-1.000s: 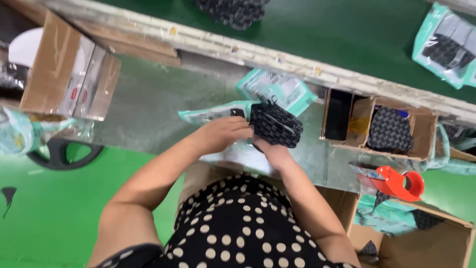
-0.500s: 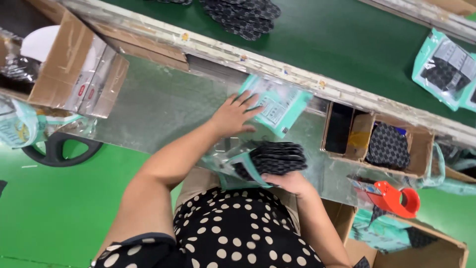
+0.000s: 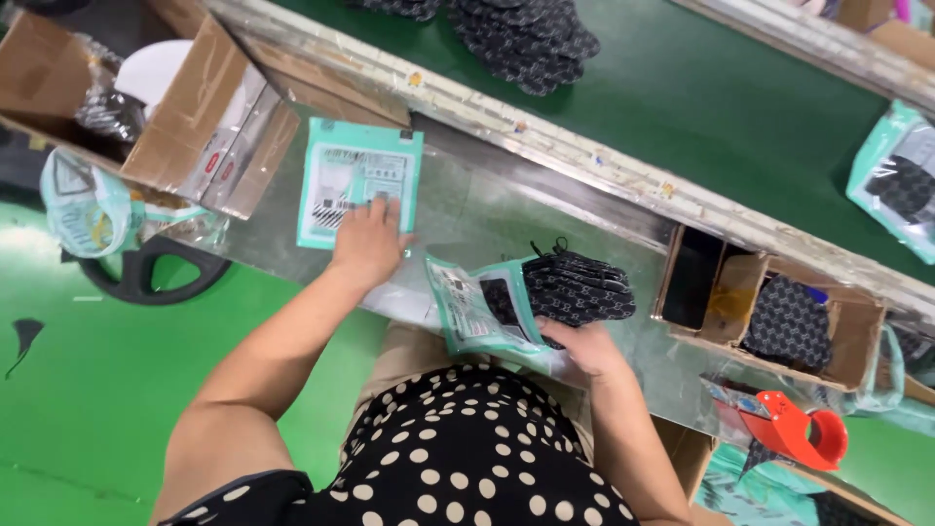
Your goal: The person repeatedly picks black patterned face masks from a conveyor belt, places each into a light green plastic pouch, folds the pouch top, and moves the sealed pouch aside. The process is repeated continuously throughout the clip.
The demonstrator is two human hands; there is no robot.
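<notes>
Head view: the left hand [image 3: 368,244] lies flat, fingers spread, on the near edge of a flat teal-and-white plastic pouch [image 3: 358,182] that rests on the grey metal workbench [image 3: 487,219], at the left of the bench just beside an open brown cardboard box [image 3: 185,127]. The right hand [image 3: 584,346] is curled around the near side of a stack of black patterned fabric pieces [image 3: 577,287], which sits half inside a second teal plastic pouch [image 3: 482,307] near the person's polka-dot garment [image 3: 467,448]. Whether the thumb pinches the pouch film or only the fabric, I cannot tell.

The stack looks soft and light, likely to sag or fan apart if lifted by 1 corner; a grip across its full thickness at the near edge seems the safest hold. The pouches look thin, slick and limp, so they would slide readily on the metal and are probably best taken at an edge or held flat under the palm.

Far from the person, a green conveyor belt [image 3: 740,107] carries a loose heap of the same black pieces [image 3: 526,34] and a filled teal pouch [image 3: 901,185] at the far right. To the right stand a cardboard tray with 2 compartments [image 3: 769,312], 1 holding more black pieces, and a red tape dispenser [image 3: 794,429].
</notes>
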